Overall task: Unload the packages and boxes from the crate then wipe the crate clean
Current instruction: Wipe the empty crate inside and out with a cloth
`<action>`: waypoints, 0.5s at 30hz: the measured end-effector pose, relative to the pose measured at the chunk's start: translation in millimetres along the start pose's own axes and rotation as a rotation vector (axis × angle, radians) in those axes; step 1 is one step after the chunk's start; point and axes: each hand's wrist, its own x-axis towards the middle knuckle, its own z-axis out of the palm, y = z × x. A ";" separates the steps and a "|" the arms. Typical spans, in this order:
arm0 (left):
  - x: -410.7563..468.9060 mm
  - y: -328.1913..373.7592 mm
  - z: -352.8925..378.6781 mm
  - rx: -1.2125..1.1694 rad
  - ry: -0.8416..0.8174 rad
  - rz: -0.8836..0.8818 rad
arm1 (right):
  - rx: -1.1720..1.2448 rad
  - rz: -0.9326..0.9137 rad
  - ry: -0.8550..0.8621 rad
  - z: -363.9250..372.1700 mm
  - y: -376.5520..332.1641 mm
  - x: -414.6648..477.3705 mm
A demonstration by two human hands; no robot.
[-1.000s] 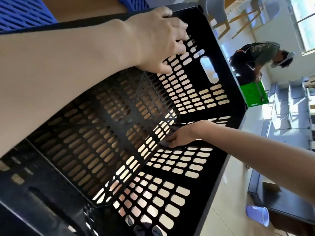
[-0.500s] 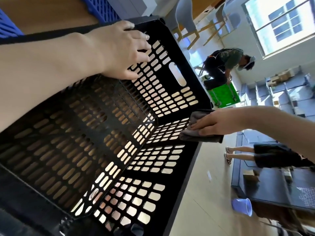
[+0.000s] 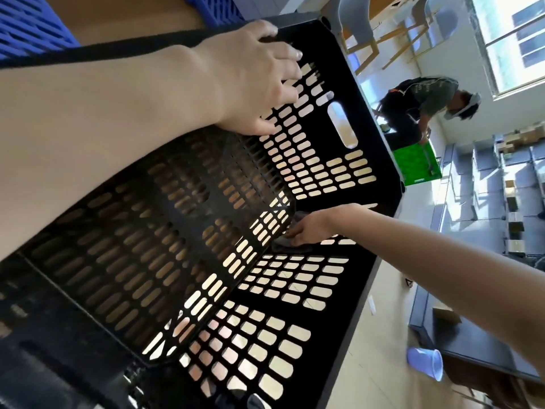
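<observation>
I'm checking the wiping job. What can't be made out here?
Head view only:
- Dark grey cloth: mostly hidden under the right hand.
- Black slotted plastic crate: near corner cut off by the bottom edge; dirt indiscernible on dark plastic.
- Left hand: grip or mere press on the crate wall unclear.

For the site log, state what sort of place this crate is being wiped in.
Probably a stockroom or workroom, not a home: grey shelving holding cardboard boxes, another person bent over a green crate, blue crates nearby.
</observation>
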 end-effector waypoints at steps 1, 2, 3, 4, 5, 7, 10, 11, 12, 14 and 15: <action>-30.6 -57.5 27.5 0.011 -0.063 -0.034 | -0.014 0.010 -0.006 -0.8 -3.9 7.3; -47.5 -96.1 27.4 0.130 0.009 -0.150 | -0.029 0.021 -0.008 -1.1 -7.9 13.7; -52.5 -98.5 24.3 0.203 -0.027 -0.263 | -0.046 0.032 -0.009 -0.8 -11.3 19.0; -53.6 -105.0 28.5 0.199 0.018 -0.274 | -0.064 0.040 -0.008 0.3 -13.8 22.4; -47.6 -107.1 33.2 0.159 0.026 -0.245 | -0.074 0.043 -0.004 1.8 -15.1 24.9; -37.7 -99.2 35.5 0.137 0.074 -0.212 | -0.067 0.025 0.012 4.2 -14.2 23.1; -46.8 -107.0 34.5 0.115 0.100 -0.231 | -0.022 -0.015 0.041 5.1 -4.0 2.9; -45.9 -104.5 35.4 0.114 0.110 -0.216 | -0.008 -0.019 0.060 5.4 1.4 -7.3; -44.4 -102.3 35.4 0.116 0.124 -0.194 | -0.003 -0.017 0.083 6.3 7.7 -19.2; -43.7 -103.8 33.7 0.140 0.091 -0.190 | -0.024 -0.019 0.129 9.4 22.7 -45.2; -44.7 -104.8 33.5 0.165 0.075 -0.186 | -0.033 -0.022 0.146 10.9 31.2 -59.5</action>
